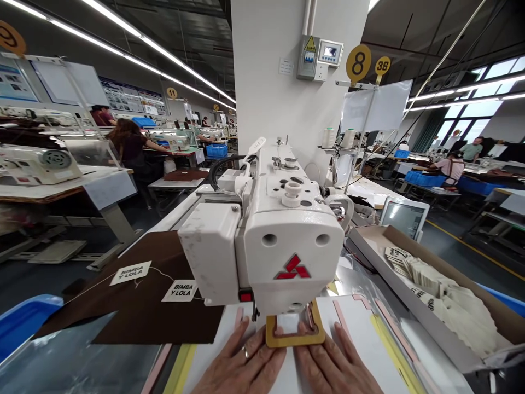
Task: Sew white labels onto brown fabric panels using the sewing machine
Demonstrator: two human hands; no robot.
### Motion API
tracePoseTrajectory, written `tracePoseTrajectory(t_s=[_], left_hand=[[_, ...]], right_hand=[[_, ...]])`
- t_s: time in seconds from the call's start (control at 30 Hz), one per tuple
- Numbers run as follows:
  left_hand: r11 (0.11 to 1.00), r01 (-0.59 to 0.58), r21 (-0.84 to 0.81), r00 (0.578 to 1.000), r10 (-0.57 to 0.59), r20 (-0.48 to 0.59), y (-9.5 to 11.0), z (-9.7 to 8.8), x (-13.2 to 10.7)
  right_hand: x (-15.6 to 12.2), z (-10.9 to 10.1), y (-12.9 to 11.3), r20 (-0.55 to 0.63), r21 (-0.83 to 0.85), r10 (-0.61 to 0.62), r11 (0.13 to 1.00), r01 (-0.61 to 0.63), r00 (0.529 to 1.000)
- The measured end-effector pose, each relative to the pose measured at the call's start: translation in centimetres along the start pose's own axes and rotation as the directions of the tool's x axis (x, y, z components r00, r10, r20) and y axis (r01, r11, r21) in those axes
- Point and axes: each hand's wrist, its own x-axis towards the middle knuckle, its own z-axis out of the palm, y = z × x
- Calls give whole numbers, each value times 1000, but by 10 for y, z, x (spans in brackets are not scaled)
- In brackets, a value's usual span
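My left hand [250, 358] lies flat with its fingers stretched out, a ring on one finger. My right hand [334, 361] rests flat opposite it, fingers also extended. Both press on a white sheet [217, 355] edged with yellow and pink strips. Between them, fingertips reach the brass-coloured clamp frame [287, 343] under the head of a white sewing machine [293, 235]. Something white shows inside the frame, but I cannot tell what it is. Dark brown fabric pieces [151, 317] lie left of the machine, with two white printed labels [130, 272] on them, joined by thread.
On the right stands a cardboard box [394, 295] holding many white labels [451, 306]. Behind it is a tablet-like screen [404, 217]. A blue bin [30, 323] sits at the lower left. Thread cones [348, 138] stand behind the machine. Other people work at distant tables.
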Motion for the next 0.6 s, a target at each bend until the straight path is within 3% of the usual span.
tracePoseTrajectory(t_s=[0.17,0.37,0.6], left_hand=[[999,19,41,999,-18,-29,0,9,-7],[996,-17,91,1000,17,-1,-1,0,0],[999,38,20,999,-38,21,3,-9,1]], right_hand=[[-1,3,-1,-10,35,36,999,-36,999],[1,-2,0,-13,127,87,988,-84,996],[7,2,4,-16,55,1,998,0,1000]])
